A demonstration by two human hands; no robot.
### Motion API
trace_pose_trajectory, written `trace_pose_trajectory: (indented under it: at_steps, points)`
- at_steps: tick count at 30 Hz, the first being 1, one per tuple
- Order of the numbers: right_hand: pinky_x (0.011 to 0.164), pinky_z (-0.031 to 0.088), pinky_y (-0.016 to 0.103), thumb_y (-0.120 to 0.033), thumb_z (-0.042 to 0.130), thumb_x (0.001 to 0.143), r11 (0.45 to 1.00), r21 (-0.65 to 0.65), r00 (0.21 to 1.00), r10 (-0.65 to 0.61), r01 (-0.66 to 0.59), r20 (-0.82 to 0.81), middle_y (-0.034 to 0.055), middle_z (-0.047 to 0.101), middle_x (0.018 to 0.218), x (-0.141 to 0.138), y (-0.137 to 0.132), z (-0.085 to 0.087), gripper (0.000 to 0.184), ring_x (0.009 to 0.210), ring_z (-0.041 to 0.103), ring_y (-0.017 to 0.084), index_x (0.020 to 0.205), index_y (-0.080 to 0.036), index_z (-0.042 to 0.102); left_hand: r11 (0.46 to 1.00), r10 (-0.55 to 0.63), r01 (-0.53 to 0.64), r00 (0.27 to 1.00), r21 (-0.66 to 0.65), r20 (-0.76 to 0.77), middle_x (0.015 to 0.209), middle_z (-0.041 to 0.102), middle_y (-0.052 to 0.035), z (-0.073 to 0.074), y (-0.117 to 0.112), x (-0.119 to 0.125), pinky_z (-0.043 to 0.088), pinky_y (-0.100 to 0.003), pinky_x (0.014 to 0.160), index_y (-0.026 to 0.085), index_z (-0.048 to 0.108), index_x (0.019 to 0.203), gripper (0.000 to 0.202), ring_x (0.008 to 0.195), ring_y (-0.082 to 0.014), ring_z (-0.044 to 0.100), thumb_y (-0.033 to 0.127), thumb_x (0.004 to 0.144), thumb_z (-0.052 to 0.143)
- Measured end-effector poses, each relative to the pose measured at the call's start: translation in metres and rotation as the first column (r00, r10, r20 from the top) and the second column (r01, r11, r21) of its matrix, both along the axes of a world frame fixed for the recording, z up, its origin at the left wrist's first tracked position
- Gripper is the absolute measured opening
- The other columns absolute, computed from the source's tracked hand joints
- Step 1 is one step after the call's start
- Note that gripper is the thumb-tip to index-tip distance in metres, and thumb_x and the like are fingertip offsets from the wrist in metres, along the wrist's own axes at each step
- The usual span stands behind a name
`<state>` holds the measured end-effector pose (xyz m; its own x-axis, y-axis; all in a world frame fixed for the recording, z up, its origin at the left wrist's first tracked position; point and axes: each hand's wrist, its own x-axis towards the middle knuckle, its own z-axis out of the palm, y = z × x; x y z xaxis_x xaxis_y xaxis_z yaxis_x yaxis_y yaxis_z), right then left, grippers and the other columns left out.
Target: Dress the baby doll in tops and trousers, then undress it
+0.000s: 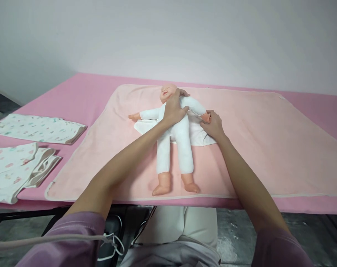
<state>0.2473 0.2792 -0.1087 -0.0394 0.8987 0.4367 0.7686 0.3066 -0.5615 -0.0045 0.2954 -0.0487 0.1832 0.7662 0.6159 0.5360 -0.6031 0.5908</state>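
A baby doll (pixel 182 135) with a white body and bare feet lies on its back, head toward the wall. Beneath its torso is a spread white cloth garment (pixel 198 134), mostly hidden by the doll. My left hand (pixel 174 108) is wrapped around the doll's shoulder on the right side, thumb across the upper chest. At the end of the doll's outstretched arm, my right hand (pixel 215 125) has its fingers closed around the doll's hand (pixel 206 117), beside the garment's edge. The doll's other arm lies stretched out to the left.
A light pink blanket (pixel 257 148) covers much of the pink table (pixel 98 92). Two folded patterned cloths (pixel 37 128) lie at the left. A wall stands behind the table. A pale cable (pixel 59 238) crosses near my left sleeve.
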Motion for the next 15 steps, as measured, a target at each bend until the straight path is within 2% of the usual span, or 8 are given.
trace_pose_trajectory:
  at_steps: [3,6,8,11,13,15]
  points:
    - [0.098,0.058,0.045,-0.046,0.082,0.087,0.982,0.032,0.965,0.19,-0.188,-0.182,0.0072,0.077,0.119,0.013,-0.008,0.016,0.045,0.106,0.07,0.028,0.124,-0.024,0.07,1.0,-0.015,0.015,0.999,0.002,-0.041,0.144,0.074,-0.0117,-0.001,-0.001,0.004,0.049,-0.051,0.123,0.024,0.061,0.133,0.045,0.14,-0.035,0.066,0.022,0.09,0.07]
    - [0.092,0.058,0.041,-0.055,0.084,0.087,0.975,0.128,0.933,0.21,-0.18,-0.293,0.005,0.077,0.108,0.026,-0.013,0.032,0.039,0.101,0.07,0.026,0.107,-0.023,0.072,1.0,-0.027,0.027,0.996,-0.006,-0.084,0.145,0.074,-0.0134,-0.003,-0.011,-0.003,0.047,-0.051,0.125,0.022,0.062,0.134,0.039,0.141,-0.0351,0.065,0.03,0.096,0.067]
    - [0.091,0.057,0.041,-0.055,0.085,0.086,0.977,0.123,0.936,0.204,-0.175,-0.287,0.0054,0.078,0.107,0.033,-0.013,0.04,0.039,0.101,0.07,0.027,0.105,-0.022,0.073,0.999,0.019,-0.023,0.992,-0.028,-0.127,0.148,0.073,-0.0143,-0.006,-0.021,-0.021,0.045,-0.055,0.126,0.022,0.063,0.138,0.039,0.142,-0.0362,0.063,0.038,0.103,0.06]
    - [0.09,0.056,0.043,-0.048,0.081,0.087,0.98,0.016,0.976,0.198,-0.198,-0.087,0.0078,0.081,0.111,0.042,-0.009,0.051,0.036,0.101,0.07,0.029,0.112,-0.022,0.078,0.967,0.192,-0.219,0.962,-0.128,-0.193,0.146,0.072,-0.0164,-0.011,-0.032,-0.064,0.044,-0.063,0.125,0.023,0.065,0.138,0.043,0.14,-0.0412,0.061,0.049,0.104,0.057]
    - [0.092,0.054,0.047,-0.042,0.077,0.087,0.99,-0.014,0.979,0.144,-0.143,0.144,0.0101,0.081,0.107,0.044,-0.005,0.056,0.029,0.1,0.069,0.033,0.108,-0.021,0.079,0.9,0.308,-0.369,0.915,-0.233,-0.261,0.142,0.073,-0.0181,-0.015,-0.033,-0.095,0.045,-0.067,0.123,0.024,0.067,0.133,0.044,0.143,-0.0447,0.057,0.049,0.098,0.065]
    - [0.096,0.052,0.05,-0.042,0.077,0.087,0.997,0.004,0.943,0.076,-0.082,0.324,0.0126,0.081,0.103,0.038,-0.001,0.058,0.027,0.101,0.069,0.036,0.104,-0.021,0.078,0.829,0.352,-0.465,0.865,-0.31,-0.357,0.139,0.073,-0.0198,-0.018,-0.031,-0.119,0.047,-0.07,0.12,0.023,0.067,0.13,0.05,0.146,-0.0479,0.053,0.048,0.087,0.077]
